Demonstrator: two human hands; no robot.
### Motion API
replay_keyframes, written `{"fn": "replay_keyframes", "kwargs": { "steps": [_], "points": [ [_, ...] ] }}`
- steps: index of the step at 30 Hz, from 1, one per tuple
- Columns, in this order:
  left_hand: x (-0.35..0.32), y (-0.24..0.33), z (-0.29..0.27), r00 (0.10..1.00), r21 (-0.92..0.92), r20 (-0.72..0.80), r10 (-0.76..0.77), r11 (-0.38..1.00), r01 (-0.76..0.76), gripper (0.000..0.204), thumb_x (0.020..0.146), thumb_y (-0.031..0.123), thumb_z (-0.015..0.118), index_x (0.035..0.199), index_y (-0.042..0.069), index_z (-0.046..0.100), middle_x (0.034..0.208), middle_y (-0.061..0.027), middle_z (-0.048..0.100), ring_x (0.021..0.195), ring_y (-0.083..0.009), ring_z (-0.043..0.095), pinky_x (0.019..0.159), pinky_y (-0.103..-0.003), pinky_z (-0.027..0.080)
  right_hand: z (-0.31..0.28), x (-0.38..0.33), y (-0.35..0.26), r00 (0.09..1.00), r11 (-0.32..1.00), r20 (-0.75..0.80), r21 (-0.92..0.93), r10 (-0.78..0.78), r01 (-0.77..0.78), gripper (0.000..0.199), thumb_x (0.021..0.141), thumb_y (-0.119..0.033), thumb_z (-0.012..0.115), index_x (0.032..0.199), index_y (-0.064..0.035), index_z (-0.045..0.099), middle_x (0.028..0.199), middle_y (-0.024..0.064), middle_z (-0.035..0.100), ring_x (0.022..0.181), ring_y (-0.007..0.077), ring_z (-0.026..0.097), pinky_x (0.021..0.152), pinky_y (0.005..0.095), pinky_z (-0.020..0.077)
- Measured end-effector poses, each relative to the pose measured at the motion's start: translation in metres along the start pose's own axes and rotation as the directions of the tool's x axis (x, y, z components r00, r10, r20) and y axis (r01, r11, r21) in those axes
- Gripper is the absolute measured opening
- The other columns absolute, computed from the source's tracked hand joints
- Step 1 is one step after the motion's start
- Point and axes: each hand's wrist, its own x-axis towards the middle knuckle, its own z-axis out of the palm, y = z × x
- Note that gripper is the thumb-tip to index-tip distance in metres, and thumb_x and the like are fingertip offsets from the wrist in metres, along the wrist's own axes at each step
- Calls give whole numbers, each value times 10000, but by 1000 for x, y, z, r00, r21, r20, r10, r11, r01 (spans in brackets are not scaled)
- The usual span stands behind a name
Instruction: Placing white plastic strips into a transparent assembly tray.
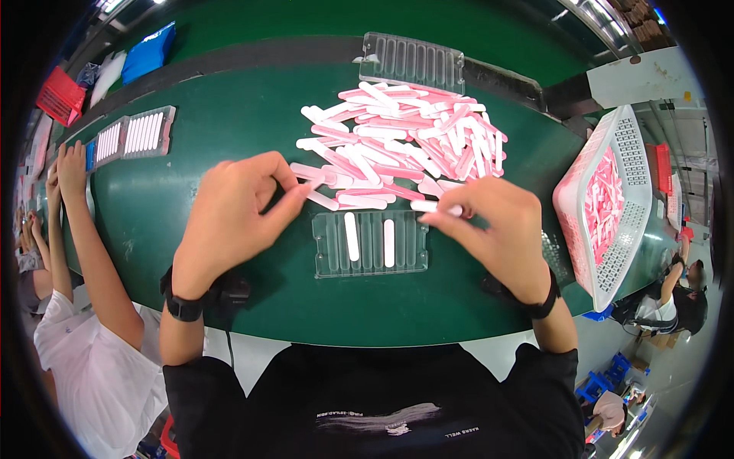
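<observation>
A clear slotted tray (pixel 331 264) lies in front of me on the green table, with two white round-ended sticks (pixel 389 243) in separate slots. Beyond it spreads a loose pile of pink and white sticks (pixel 405 134). My left hand (pixel 241 210) is at the pile's near left edge, thumb and forefinger pinched on a pink stick (pixel 316 183). Between the fingertips of my right hand (pixel 497 226) is a white stick (pixel 425 206), held over the tray's far right corner. Its far end is partly covered by my fingers.
Behind the pile lies another clear slotted tray (pixel 413 61). A white perforated basket (pixel 623 222) of pink sticks stands tilted at the right. Left, near a co-worker's hand (pixel 73 170), are filled trays (pixel 149 131). A blue packet (pixel 149 52) lies at the far left.
</observation>
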Motion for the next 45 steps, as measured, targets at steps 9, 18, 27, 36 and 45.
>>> {"fn": "replay_keyframes", "kwargs": {
  "steps": [9, 18, 27, 36, 45],
  "points": [
    [-24, 56, 52, 995, 76, 32, 92, 993, -95, 323, 942, 184, 785, 718, 62, 587, 537, -42, 562, 392, -225, 477, 428, -353, 330, 12, -31, -26, 986, 957, 120, -251, -116, 143, 378, 796, -224, 861, 1094, -35, 726, 1065, 17, 608, 786, 171, 613, 662, 321, 541],
    [-51, 41, 44, 895, 344, 93, 436, 829, -440, 465, 820, 305, 889, 1219, 95, 773, 566, 50, 476, 450, -133, 475, 452, -304, 347, -3, -29, -20, 949, 930, 250, -262, -191, 256, 448, 759, -263, 849, 1124, -37, 721, 1199, 33, 623, 916, 178, 608, 740, 333, 536],
    [-53, 39, 41, 842, 423, 73, 534, 748, -511, 448, 841, 269, 860, 1237, 82, 768, 597, 49, 388, 478, -99, 431, 468, -285, 332, 1, -21, -9, 920, 934, 182, -22, -347, 356, 198, 800, -160, 840, 927, -70, 717, 1026, 33, 668, 836, 182, 650, 679, 327, 528],
    [-41, 30, 24, 801, 325, 272, 533, 733, -598, 357, 861, 266, 848, 1172, 107, 773, 562, 15, 440, 481, -163, 504, 472, -327, 380, 21, 29, 25, 1000, 997, -17, -76, -23, 22, 138, 848, -165, 842, 899, -100, 733, 909, 1, 667, 697, 200, 672, 610, 330, 525],
    [21, -18, -6, 994, -4, 101, 44, 999, -44, 159, 944, 120, 792, 984, 43, 659, 529, -11, 377, 463, -101, 327, 499, -326, 242, 17, 27, 18, 997, 997, 3, -26, 73, -73, 113, 872, -136, 835, 923, -83, 749, 860, 11, 696, 677, 168, 681, 600, 305, 514]
  ]
}}
